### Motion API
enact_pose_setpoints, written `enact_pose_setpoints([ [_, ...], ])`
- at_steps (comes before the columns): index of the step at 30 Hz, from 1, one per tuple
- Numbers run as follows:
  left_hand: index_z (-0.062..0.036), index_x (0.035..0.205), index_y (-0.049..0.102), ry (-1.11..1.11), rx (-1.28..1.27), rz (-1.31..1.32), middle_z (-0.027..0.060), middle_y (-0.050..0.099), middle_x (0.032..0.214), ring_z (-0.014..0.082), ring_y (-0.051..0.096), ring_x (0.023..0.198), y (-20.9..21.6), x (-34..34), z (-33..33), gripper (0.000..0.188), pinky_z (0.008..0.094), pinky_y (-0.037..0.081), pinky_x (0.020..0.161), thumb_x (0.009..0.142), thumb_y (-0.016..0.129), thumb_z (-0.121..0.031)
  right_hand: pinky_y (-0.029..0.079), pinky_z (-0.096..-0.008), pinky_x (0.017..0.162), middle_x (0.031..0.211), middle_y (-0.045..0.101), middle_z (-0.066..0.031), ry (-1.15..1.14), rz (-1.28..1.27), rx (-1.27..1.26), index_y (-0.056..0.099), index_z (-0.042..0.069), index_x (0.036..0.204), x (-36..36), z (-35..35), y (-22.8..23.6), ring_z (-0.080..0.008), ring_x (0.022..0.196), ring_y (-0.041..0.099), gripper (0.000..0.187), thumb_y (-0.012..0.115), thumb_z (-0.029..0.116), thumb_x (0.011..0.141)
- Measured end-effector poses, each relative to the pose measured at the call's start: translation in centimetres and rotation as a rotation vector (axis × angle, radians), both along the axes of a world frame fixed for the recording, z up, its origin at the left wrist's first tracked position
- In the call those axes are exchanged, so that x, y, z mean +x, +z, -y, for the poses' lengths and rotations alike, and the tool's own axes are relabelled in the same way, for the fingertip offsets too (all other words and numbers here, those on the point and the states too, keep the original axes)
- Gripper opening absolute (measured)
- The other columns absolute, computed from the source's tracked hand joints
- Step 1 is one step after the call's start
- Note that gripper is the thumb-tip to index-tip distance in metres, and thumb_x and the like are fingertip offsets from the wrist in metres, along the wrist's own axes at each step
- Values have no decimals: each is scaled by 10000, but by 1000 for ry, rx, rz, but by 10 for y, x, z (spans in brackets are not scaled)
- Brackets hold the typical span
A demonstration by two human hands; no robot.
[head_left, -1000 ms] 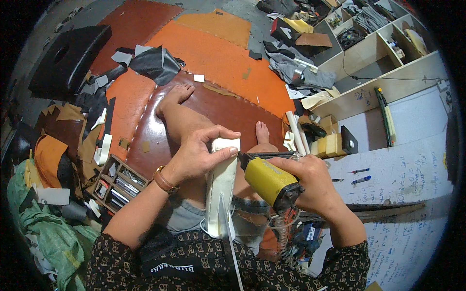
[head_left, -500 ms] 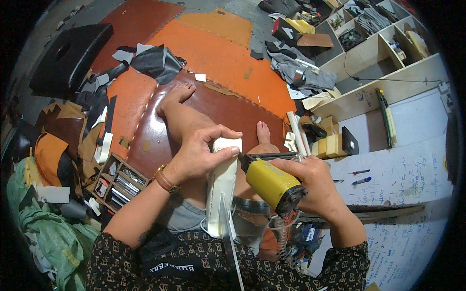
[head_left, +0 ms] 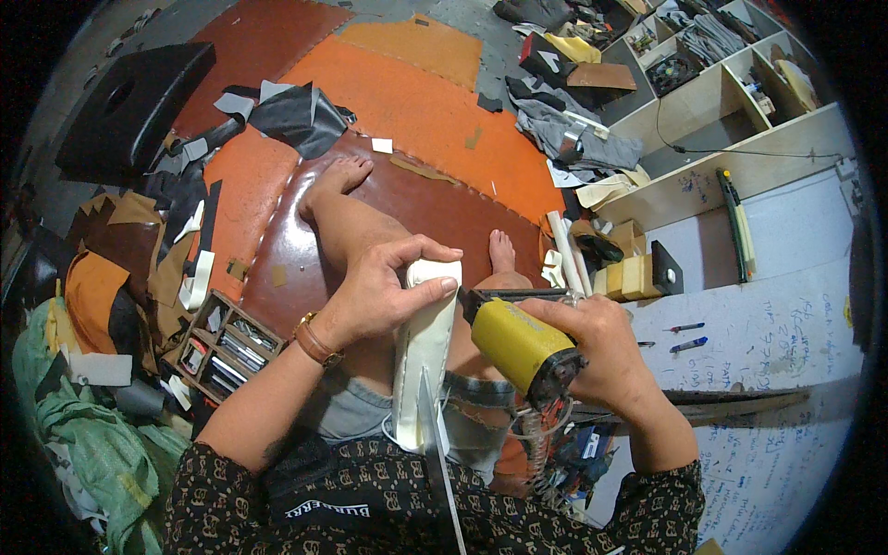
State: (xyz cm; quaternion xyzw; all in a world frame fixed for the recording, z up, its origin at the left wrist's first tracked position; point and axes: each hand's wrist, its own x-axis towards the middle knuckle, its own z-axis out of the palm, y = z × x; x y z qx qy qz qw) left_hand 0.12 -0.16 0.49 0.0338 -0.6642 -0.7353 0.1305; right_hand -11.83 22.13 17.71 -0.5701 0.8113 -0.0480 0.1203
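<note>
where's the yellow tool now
In the head view, the yellow tool is right of centre, in the right hand, just right of the cream piece.

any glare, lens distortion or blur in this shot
Head view: white glare on the glossy reddish-brown floor mat; head view: fisheye edges curve round into black corners; head view: the yellow-and-black handheld tool and cream padded strip look fairly sharp, without obvious motion blur.

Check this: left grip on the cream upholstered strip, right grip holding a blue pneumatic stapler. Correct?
Not quite: the pneumatic stapler is yellow and black, not blue, as the head view shows. The right grip does hold it, and the left grip is on the cream upholstered strip.
</note>
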Motion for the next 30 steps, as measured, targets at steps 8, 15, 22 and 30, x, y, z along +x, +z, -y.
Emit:
enact_pose_setpoints([
  [8,-19,1265,741,55,-29,-64,75,759,1112,137,701,1014,-3,-2,-2,352,302,569,909,950,803,-161,599,-464,769,869,761,-163,-11,21,12,746,189,1256,0,2,1,-360,830,765,656,908,204,620],
  [15,-17,1268,738,50,4,-57,71,756,1117,135,698,1014,-2,-1,-2,352,298,567,913,951,802,-156,600,-463,752,885,766,-169,3,24,-7,748,179,1248,2,4,5,-361,828,768,630,905,213,639],
  [22,-8,1269,732,36,8,-53,66,748,1125,129,686,1026,2,0,-1,336,286,560,918,958,792,-122,603,-470,757,900,768,-168,-16,35,9,752,172,1230,-1,5,1,-366,826,766,602,899,219,649],
  [30,6,1253,726,55,29,-90,80,748,1160,138,684,1086,-4,-1,-5,318,297,554,956,964,778,-115,603,-482,796,935,774,-180,-63,33,46,773,123,1142,-5,12,0,-392,860,759,461,855,246,705],
])
